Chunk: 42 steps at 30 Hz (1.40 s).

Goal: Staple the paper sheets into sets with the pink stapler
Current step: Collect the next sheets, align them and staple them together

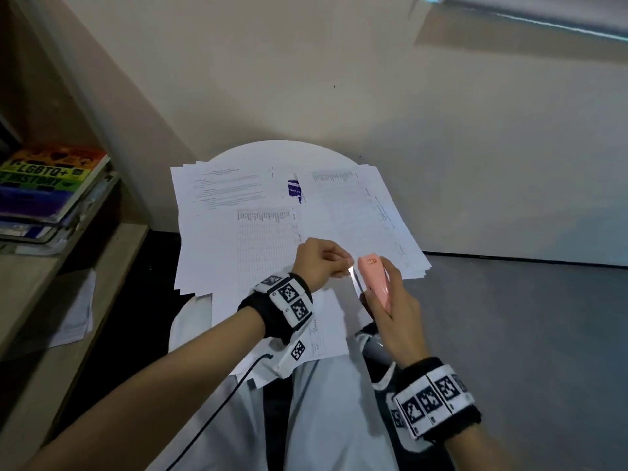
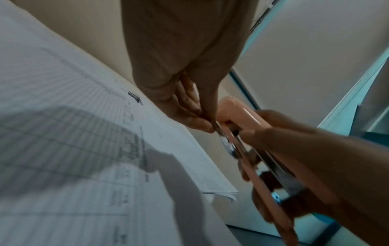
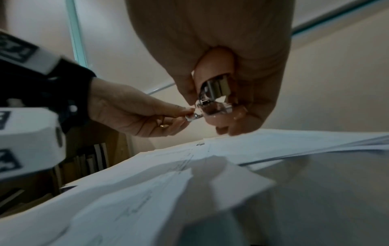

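My right hand (image 1: 390, 300) grips the pink stapler (image 1: 373, 283) upright above the papers, its front end pointing away from me. A shiny metal strip (image 1: 355, 278) sticks out at the stapler's left side, and my left hand (image 1: 346, 266) pinches its tip between thumb and fingertips. In the left wrist view the fingers (image 2: 200, 123) meet the metal rail (image 2: 228, 144) just below the pink nose (image 2: 235, 109). In the right wrist view the metal front (image 3: 212, 98) shows between both hands. Printed paper sheets (image 1: 265, 239) lie spread in overlapping piles on a round white table (image 1: 272, 149).
A small blue-and-white box (image 1: 295, 191) lies among the sheets at the back. A wooden shelf with stacked books (image 1: 51, 185) stands at the left, and a loose sheet (image 1: 76, 311) lies lower on it. A wall runs behind the table. Grey floor (image 1: 509, 317) at right.
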Tool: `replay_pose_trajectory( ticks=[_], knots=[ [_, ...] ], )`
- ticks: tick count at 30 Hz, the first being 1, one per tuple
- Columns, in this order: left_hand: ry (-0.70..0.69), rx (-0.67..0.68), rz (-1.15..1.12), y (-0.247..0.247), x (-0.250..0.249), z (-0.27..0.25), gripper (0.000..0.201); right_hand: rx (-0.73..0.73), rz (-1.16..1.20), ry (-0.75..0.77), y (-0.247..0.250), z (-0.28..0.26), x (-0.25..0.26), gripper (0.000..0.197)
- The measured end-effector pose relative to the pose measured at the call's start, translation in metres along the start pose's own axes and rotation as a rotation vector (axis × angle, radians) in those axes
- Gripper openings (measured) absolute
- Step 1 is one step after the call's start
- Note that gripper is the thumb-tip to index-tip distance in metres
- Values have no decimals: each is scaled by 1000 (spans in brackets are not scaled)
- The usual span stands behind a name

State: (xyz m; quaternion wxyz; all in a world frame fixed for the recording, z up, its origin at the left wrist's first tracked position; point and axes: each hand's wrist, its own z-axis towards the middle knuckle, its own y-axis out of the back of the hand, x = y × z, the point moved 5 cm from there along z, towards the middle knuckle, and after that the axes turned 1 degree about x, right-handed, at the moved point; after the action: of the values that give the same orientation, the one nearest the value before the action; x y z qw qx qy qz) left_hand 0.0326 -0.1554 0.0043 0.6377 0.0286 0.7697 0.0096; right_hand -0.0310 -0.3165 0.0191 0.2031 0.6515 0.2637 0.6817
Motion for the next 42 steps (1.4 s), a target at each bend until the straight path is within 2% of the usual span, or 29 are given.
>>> replay_pose_trajectory(
  ticks=[3,5,8,10,13,16,18,20,24,27,31,34,35,36,37,38,39,42],
  knots=[
    [-42,93,108,-30,-13,-7,5,-96,77,-107,35,-46,-36,47],
    [-18,210,217,-63,-11,-13,6,-194,139,-224,56,-80,-71,46],
    [54,370,399,-125,12,-23,7,-307,182,-385,80,-131,-120,47],
    [100,428,543,-163,40,-22,9,-354,189,-465,89,-160,-141,41],
    [195,404,691,-200,88,-10,28,-430,235,-532,96,-196,-168,45],
    [300,341,755,-213,132,5,23,-490,299,-598,99,-225,-190,41],
    [345,278,755,-213,156,13,13,-524,309,-665,98,-243,-206,46],
    [367,224,750,-213,177,21,15,-559,316,-751,96,-259,-221,48],
    [358,246,842,-215,193,29,18,-610,264,-827,95,-275,-240,47],
    [326,261,935,-216,182,27,18,-621,280,-852,92,-276,-242,49],
    [302,302,818,-224,142,14,11,-641,347,-786,104,-252,-224,45],
    [156,474,786,-226,89,-9,17,-659,470,-700,111,-215,-201,43],
    [87,527,796,-221,70,-19,17,-632,505,-656,110,-200,-189,36],
    [11,559,804,-212,51,-28,16,-604,541,-633,107,-186,-180,37],
    [-60,556,803,-196,32,-36,17,-576,565,-600,105,-171,-169,54],
    [-99,526,789,-173,15,-42,18,-531,582,-567,101,-154,-156,69],
    [-116,477,758,-145,2,-43,18,-483,613,-535,96,-137,-140,72],
    [-82,173,738,-27,-14,-29,17,-252,751,-403,72,-82,-83,45]
  ],
)
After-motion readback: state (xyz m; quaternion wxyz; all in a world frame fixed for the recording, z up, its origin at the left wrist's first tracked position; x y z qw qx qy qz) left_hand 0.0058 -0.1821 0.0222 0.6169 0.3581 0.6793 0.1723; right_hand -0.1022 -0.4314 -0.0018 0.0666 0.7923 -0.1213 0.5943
